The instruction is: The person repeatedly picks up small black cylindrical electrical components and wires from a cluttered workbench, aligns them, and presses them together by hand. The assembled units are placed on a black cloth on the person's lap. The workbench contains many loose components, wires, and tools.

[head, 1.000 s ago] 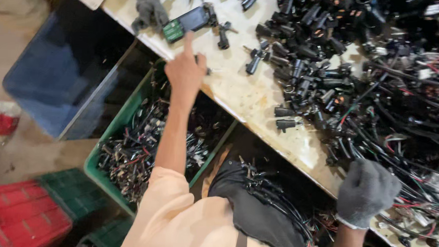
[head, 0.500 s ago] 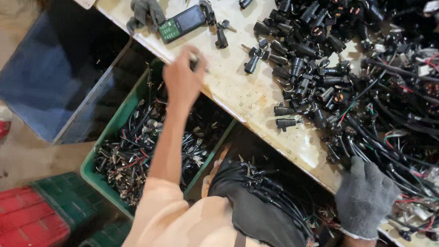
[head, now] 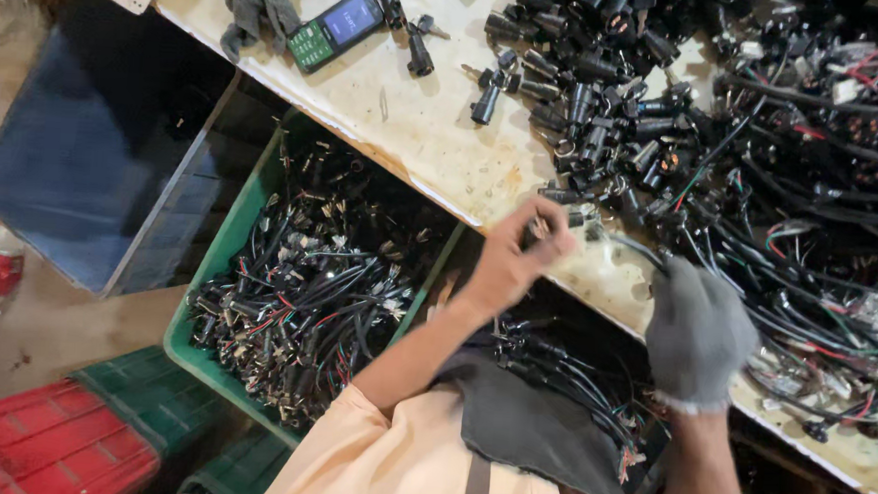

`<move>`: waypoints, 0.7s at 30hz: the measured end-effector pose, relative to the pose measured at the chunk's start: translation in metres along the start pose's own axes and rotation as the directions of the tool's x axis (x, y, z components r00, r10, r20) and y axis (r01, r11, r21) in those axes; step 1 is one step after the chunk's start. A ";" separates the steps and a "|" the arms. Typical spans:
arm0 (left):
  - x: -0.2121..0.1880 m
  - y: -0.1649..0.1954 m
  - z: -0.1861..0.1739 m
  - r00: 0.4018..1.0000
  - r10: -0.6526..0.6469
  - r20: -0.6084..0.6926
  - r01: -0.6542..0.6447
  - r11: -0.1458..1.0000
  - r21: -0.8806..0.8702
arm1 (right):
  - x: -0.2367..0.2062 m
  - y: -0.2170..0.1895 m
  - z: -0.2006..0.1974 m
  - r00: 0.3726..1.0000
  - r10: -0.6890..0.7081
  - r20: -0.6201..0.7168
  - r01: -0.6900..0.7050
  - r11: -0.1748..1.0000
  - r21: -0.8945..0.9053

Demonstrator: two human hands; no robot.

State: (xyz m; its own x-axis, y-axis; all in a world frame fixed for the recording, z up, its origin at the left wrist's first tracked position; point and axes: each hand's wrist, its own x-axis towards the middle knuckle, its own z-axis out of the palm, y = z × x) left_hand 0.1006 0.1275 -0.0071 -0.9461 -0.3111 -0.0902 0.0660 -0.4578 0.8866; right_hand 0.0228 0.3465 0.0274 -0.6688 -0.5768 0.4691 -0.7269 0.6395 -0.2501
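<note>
Small dark connector piece (head: 540, 227), pinched in your bare left hand (head: 515, 258) at the table edge (head: 404, 145). Step in hand looks like sorting one part from the heap. Your gloved right hand (head: 697, 333), just beside that grip, rests curled on the wire tangle (head: 808, 266); whether it grasps anything, cannot tell. Below the grip: one green crate (head: 220, 266) of wired plugs. Beyond it: one phone (head: 335, 29), one loose glove (head: 257, 2).

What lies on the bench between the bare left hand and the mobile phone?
In the head view, between the left hand and the mobile phone, the worn pale bench top is mostly bare; black cylindrical parts lie just beside that line.
</note>
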 end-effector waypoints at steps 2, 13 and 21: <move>0.000 0.010 -0.014 0.999 0.036 0.017 -0.035 0.999 -0.021 | 0.006 0.001 0.010 1.000 -0.012 -0.002 0.012 1.000 -0.001; -0.025 -0.025 -0.034 0.998 -0.035 0.046 0.037 0.997 -0.064 | -0.030 0.045 -0.035 0.932 0.312 -0.182 -0.302 0.950 0.082; -0.013 -0.018 -0.003 0.997 -0.060 0.040 0.048 0.966 0.255 | -0.052 0.002 -0.064 0.899 0.419 -0.130 -0.417 0.908 0.041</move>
State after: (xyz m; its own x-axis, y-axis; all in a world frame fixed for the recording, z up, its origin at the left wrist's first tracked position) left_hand 0.1127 0.1377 -0.0231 -0.9602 -0.2497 -0.1250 -0.0623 -0.2450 0.9675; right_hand 0.0662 0.4099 0.0570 -0.8853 -0.1839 0.4271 -0.3872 0.8003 -0.4579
